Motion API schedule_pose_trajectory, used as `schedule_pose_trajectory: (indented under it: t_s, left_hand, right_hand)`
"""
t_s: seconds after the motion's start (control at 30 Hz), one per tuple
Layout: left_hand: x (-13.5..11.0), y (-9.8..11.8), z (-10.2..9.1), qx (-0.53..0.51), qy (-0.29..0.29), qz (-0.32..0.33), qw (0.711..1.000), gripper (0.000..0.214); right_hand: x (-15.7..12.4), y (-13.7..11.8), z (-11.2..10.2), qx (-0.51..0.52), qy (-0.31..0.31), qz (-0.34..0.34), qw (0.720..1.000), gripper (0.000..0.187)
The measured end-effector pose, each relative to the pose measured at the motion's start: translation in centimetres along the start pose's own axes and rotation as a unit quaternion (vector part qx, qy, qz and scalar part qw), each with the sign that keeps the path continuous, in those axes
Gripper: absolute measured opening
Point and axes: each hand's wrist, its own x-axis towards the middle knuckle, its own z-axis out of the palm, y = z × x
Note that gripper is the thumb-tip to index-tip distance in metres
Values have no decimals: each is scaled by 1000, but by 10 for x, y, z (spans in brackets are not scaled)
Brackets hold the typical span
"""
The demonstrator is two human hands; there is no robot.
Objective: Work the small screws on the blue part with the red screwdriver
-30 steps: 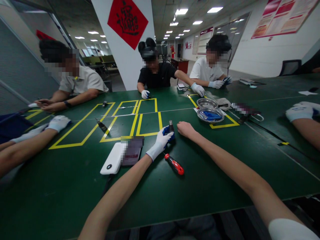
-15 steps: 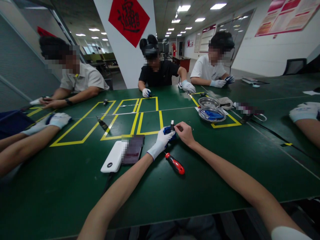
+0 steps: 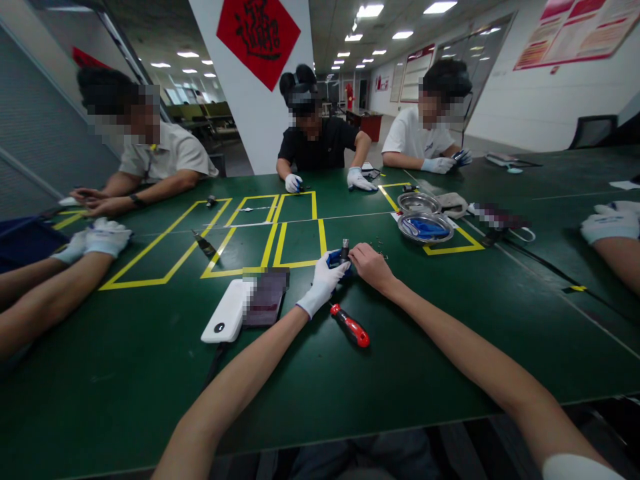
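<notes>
My left hand [image 3: 323, 280], in a white glove with blue on the palm side, is closed around a small black cylindrical piece with a silver metal top [image 3: 345, 249]. The piece stands roughly upright between its fingers. Right beside it, my bare right hand [image 3: 371, 267] has its fingers pinched together against the piece's side. Whatever those fingertips hold is too small or hidden to make out. Just below my left hand, a red and black screwdriver [image 3: 351, 327] lies on the green table [image 3: 310, 387]. Several tiny metal bits [image 3: 381, 248] lie beyond my right hand.
A white power bank [image 3: 227, 311] and a dark phone [image 3: 266, 299] lie left of my left forearm. Metal bowls [image 3: 425, 228] stand ahead to the right, one holding something blue. A dark pointed bottle [image 3: 203, 245] lies among yellow tape outlines. Co-workers sit around the table.
My right hand's fingers have shifted slightly beside the piece; my left hand keeps its hold. Across the table, a co-worker's gloved hand has moved left. The gloved hands at far left have shifted.
</notes>
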Motion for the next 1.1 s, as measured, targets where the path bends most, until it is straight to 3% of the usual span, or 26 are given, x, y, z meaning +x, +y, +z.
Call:
schedule_pose_trajectory:
  t_s: [0.2,0.47,0.63,0.73,0.83,0.97,1.1]
  left_hand:
    - [1,-5,-2,-7,-2,6,1000,41]
    - [2,-4,-2,-23,11,5,1000,49]
    - [1,0,-1,-5,18,-14,1000,49]
    - [2,1,-1,-23,8,-32,999,49]
    - [4,1,-1,-47,4,-60,997,49]
    - [4,1,-2,-31,27,-53,998,53]
    - [4,0,-4,-15,38,-39,998,51]
  right_hand:
    - [-6,-5,0,-7,-24,5,1000,27]
    - [-8,-7,-1,107,3,57,993,22]
    - [2,35,-5,94,33,222,970,22]
    - [6,67,-7,62,-27,296,953,21]
    - [9,86,-5,48,-92,315,943,20]
    - [12,90,0,52,-143,307,939,20]
    - [15,87,2,19,-149,276,949,14]
